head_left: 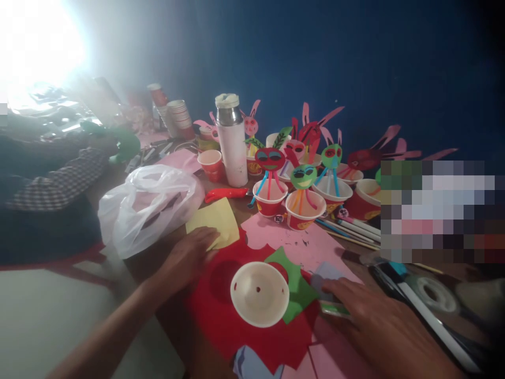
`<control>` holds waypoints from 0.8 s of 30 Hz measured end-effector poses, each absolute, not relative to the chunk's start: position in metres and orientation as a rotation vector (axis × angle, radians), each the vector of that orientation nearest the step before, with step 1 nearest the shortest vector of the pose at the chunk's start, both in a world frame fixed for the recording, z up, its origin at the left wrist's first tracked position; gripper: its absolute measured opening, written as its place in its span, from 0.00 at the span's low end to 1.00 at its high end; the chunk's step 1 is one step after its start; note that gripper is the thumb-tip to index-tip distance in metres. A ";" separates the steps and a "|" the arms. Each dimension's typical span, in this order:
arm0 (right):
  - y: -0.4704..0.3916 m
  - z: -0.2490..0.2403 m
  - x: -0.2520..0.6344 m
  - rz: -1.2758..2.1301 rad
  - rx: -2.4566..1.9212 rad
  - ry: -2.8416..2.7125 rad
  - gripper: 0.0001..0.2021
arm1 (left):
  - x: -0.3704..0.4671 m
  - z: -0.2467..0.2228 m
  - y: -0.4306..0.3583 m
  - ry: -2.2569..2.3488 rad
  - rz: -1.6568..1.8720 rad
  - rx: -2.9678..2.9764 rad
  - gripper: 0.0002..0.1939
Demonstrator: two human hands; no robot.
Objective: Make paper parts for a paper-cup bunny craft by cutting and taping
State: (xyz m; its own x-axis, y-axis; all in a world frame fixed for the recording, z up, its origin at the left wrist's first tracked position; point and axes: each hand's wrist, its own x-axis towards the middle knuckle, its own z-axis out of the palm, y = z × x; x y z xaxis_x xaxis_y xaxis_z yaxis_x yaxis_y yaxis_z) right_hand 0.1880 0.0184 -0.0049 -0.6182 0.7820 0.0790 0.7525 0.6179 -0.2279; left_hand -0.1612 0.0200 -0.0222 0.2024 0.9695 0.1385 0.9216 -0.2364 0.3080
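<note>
Blue wall [221,47] stands behind the desk [168,337]. Left hand [193,250] lies on yellow paper [223,216]; right hand [365,313] half curls at a green-and-white object [334,309]; either grip I cannot tell. Between them, a cup [259,308] on red paper [219,326] could tip if a wrist knocks it.

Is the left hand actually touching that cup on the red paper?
Apart: the head view shows red paper in the gap between the left hand and the cup.

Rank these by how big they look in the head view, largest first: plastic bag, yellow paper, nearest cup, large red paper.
1. Red paper, partly covered
2. Plastic bag
3. Nearest cup
4. Yellow paper
</note>
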 end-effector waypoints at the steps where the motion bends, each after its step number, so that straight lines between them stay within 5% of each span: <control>1: 0.018 -0.005 0.189 0.262 -1.267 -2.665 0.12 | -0.162 -0.023 0.019 1.836 0.507 2.293 0.16; 12: 0.020 -0.005 0.194 0.304 -1.367 -2.708 0.13 | -0.159 -0.005 0.005 2.317 1.045 1.915 0.09; 22: 0.047 0.006 0.169 0.560 -1.406 -2.635 0.21 | -0.152 -0.015 0.014 2.269 0.934 1.917 0.10; 24: 0.059 0.012 0.146 0.698 -1.346 -2.575 0.16 | -0.150 -0.018 0.018 2.259 0.902 1.890 0.10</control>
State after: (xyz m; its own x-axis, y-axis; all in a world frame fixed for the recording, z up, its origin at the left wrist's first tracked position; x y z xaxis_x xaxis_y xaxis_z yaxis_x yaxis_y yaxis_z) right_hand 0.1464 0.0589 0.0121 -0.5846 0.8076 -0.0776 0.7362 0.4878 -0.4690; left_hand -0.1502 0.0179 -0.0179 -0.2459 0.9170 0.3142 0.8814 0.0766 0.4662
